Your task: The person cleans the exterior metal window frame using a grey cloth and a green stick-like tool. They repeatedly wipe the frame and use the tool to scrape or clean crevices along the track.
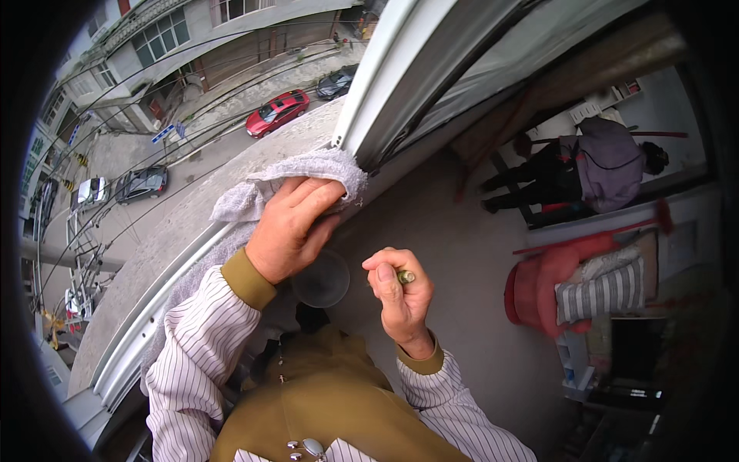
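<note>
A light grey terry cloth [236, 202] lies bunched over the window sill track, against the lower corner of the white window frame [375, 75]. My left hand [297, 228] presses on this cloth, its fingertips tucked under a fold. A strip of the same kind of cloth runs down along the inner side of the sill, partly behind my left sleeve. To the right, away from the frame, my right hand [399, 289] is closed around a small greenish stick-like thing [406, 277]; only its round end shows clearly. Below and between the hands is a round translucent object [321, 278], partly hidden by my left hand.
Outside the window a concrete ledge [138, 277] drops to a street with parked cars and overhead cables. Indoors, at the right, stand a red armchair [528, 289] with a striped cushion [600, 291] and a small shelf [571, 364]. Another person [606, 161] bends over further back.
</note>
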Demonstrator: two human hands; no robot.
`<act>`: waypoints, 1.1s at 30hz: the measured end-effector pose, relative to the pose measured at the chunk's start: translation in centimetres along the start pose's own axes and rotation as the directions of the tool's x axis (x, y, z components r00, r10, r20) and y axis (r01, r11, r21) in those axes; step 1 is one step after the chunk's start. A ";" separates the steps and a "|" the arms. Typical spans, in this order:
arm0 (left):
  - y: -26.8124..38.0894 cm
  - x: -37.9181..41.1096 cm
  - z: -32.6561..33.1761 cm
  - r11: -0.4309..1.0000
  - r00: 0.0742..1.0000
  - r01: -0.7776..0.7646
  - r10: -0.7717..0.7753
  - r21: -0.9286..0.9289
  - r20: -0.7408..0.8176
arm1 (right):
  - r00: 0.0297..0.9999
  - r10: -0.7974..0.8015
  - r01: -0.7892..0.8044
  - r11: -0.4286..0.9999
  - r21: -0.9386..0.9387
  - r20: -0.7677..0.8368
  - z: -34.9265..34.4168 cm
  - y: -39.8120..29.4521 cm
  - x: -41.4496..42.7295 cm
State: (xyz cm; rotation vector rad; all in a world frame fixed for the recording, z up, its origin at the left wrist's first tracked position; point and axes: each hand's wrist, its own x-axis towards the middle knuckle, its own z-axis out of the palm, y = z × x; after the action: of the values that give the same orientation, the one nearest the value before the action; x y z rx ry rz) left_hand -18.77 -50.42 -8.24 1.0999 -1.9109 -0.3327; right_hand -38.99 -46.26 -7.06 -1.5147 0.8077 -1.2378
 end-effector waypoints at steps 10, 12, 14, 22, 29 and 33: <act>-1.7 -1.0 3.5 0.884 0.974 -0.153 0.060 0.441 0.218 | 0.973 0.128 -0.131 0.991 -0.004 -0.191 -1.7 2.0 -4.6; -1.8 -1.6 3.5 0.866 0.977 -0.148 0.053 0.478 0.207 | 0.980 0.129 -0.136 0.990 -0.039 -0.149 -1.3 1.6 -4.7; -1.7 -2.2 3.3 0.865 0.978 -0.132 0.035 0.485 0.203 | 0.984 0.122 -0.129 0.990 -0.052 -0.127 -1.4 1.6 -5.1; 0.7 -8.2 -1.4 0.860 0.988 -0.027 -0.053 0.509 0.143 | 0.991 0.124 -0.127 0.990 -0.068 -0.041 -0.2 1.1 -7.2; 3.5 -19.9 -10.5 0.815 0.975 0.119 -0.203 0.567 0.088 | 1.000 0.022 -0.022 0.998 -0.064 -0.003 2.5 0.4 -8.1; 1.8 -29.1 -17.4 0.814 0.910 0.416 -0.367 0.406 -0.195 | 0.997 0.043 -0.044 0.999 0.028 0.061 3.8 1.4 -8.9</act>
State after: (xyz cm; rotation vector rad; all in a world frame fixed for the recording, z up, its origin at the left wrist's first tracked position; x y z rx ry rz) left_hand 0.50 -22.93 -13.37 1.7911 -1.6896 -0.0545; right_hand -37.49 -37.45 -11.14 -1.4959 0.7756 -1.1621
